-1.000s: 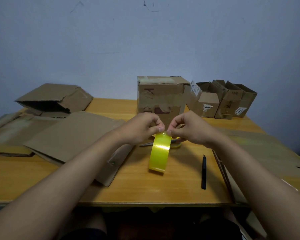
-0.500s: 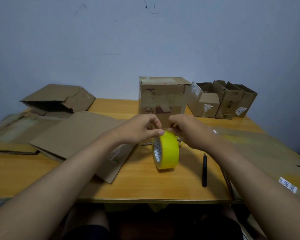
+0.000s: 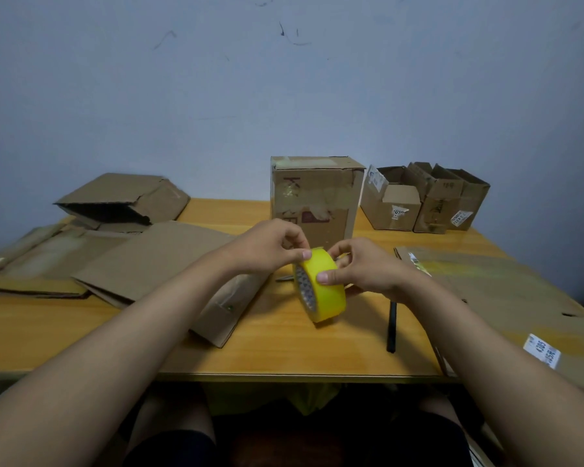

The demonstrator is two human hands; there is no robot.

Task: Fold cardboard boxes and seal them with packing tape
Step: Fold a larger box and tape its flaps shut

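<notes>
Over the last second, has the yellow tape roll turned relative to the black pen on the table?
Yes. The tape roll has turned, its core now facing left, beside the unmoved black pen.

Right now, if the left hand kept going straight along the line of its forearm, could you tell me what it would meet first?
Probably the tall sealed box. The left hand pinches the top of the yellow tape roll, and its forearm aims forward and slightly right, toward that box. Depth is unclear from this single view.

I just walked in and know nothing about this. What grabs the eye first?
A bright yellow tape roll at the middle of the wooden table, held on edge by the left hand and right hand. Behind it stands a tall taped box; flattened cardboard lies to the left.
</notes>
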